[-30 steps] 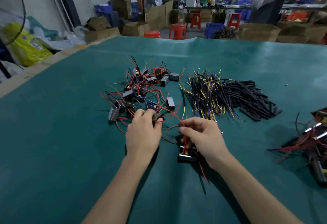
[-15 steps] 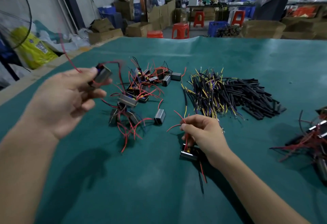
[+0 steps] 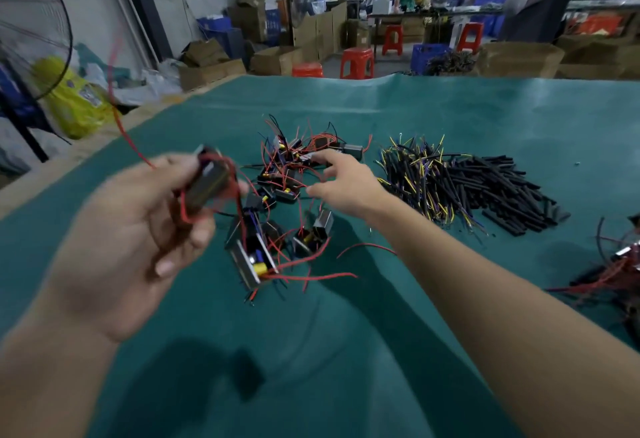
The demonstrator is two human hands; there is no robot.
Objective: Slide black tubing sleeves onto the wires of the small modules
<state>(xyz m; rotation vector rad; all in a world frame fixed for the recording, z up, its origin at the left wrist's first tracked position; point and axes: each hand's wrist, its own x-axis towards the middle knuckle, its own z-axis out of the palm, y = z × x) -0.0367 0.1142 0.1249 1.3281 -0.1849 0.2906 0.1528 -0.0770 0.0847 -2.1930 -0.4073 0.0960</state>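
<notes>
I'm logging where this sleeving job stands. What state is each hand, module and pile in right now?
left hand: raised, gripping one module
held module: off the table, no sleeve visible on its red wire
right hand: fingers spread, reaching over the module pile, holding nothing
module pile: loose, tangled, on the green mat
black sleeves: heaped, untouched
yellow-tipped wires: heaped, untouched

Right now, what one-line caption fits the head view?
Left hand grips a small dark module with red wires; open right hand reaches over the module pile.

Bare mat (image 3: 311,368) before module pile (image 3: 287,195)
</notes>
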